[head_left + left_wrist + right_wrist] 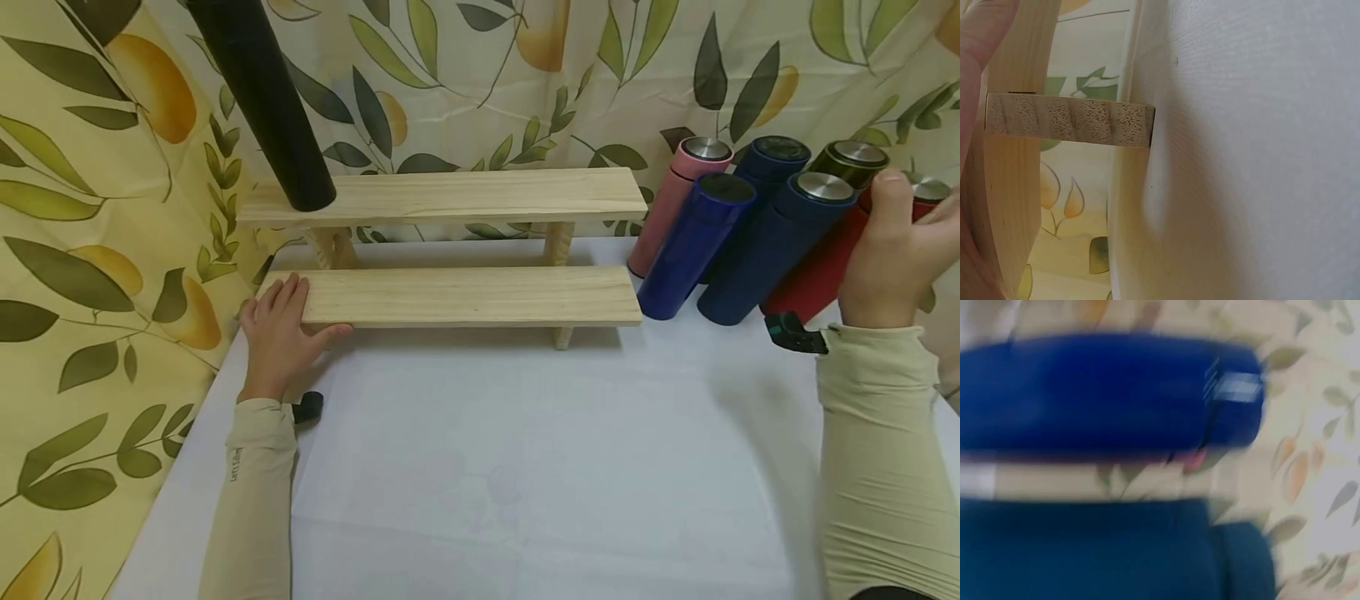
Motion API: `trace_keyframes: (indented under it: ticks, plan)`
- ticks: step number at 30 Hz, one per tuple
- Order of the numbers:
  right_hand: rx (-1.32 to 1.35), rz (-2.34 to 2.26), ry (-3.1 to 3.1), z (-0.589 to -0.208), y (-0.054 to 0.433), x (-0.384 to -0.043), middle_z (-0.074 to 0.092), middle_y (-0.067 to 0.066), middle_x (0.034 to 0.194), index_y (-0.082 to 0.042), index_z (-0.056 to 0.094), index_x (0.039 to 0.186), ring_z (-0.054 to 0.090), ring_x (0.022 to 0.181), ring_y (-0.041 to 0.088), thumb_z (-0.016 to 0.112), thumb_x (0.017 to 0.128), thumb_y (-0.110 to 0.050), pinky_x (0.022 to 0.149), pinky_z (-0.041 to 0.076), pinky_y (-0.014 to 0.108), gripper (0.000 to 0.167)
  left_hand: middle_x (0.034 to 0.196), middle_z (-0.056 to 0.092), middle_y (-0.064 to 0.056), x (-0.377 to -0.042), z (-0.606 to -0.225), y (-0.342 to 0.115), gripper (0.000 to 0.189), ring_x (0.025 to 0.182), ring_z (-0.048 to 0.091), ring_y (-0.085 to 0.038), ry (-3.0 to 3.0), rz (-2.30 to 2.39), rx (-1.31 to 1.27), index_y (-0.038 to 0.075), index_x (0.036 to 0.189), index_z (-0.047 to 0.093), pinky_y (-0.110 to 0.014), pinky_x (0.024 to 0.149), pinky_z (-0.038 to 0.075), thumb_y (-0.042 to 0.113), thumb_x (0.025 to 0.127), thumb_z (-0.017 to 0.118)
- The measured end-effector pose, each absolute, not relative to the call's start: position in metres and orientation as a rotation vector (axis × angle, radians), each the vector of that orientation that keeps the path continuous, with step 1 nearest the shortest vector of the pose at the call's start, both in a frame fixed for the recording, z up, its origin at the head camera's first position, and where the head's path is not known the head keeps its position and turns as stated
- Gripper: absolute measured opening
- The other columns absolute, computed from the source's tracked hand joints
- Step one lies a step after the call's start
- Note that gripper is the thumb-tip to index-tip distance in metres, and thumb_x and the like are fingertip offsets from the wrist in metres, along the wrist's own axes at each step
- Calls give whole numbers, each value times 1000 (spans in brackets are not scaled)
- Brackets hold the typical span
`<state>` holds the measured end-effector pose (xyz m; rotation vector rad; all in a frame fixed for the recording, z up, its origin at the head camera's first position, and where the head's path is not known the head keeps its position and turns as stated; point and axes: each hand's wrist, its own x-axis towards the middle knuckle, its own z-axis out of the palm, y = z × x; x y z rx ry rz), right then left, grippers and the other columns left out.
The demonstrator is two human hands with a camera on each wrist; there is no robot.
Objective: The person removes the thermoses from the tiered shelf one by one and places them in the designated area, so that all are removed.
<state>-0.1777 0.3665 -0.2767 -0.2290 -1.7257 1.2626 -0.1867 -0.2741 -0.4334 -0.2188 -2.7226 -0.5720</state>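
Observation:
My left hand [277, 333] rests on the left end of the lower board of a two-step wooden shelf [472, 296], fingers laid over the top and thumb along the front edge. The left wrist view shows the board's underside and a wooden support [1069, 119] close to that hand. My right hand [896, 254] is raised at the far right, thumb upward, before a red flask [806, 271] and partly hiding it. The flask's steel lid shows between thumb and fingers; contact cannot be made out. Nearby stand a navy flask [772, 254] and a bright blue flask [690, 254].
A tall black bottle [270, 108] stands on the left end of the upper board [472, 196]. A pink flask [675, 200], a dark blue flask [776, 158] and an olive flask [851, 162] stand behind the others. Patterned cloth [480, 83] hangs behind the white table [510, 467].

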Motion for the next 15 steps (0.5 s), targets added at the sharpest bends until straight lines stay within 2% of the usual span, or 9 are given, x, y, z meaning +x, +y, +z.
trace_keyframes:
  ticks: [3,7,11,15]
  plan:
    - [-54,1224,-1697,-271,354,-182,9,15,179,13,5,165,11,159,4,57,100,-16,120,4,15,88,169,34,-26,-187,-433,-275,120,153,28,-47,-2722,-571,-224,-4,162,39,-67,121,4,85,86,65]
    - [138,1251,-1621,-266,332,-190,7,24,177,21,2,160,14,160,6,61,94,-12,122,7,18,94,169,34,-26,-187,-432,-275,120,154,27,-48,-2729,-569,-216,-5,162,39,-67,121,4,85,86,65]
    - [229,1333,-1572,-260,309,-191,7,23,177,21,2,160,17,159,8,70,86,-14,124,7,20,106,169,33,-26,-187,-433,-275,119,154,27,-47,-2732,-566,-213,-4,163,39,-67,121,3,84,87,65]
    - [328,1452,-1463,-252,283,-190,11,23,177,21,5,160,22,158,8,73,80,-12,124,11,21,110,170,33,-25,-187,-433,-275,120,154,27,-47,-2730,-571,-215,-4,163,38,-68,122,3,84,87,65]
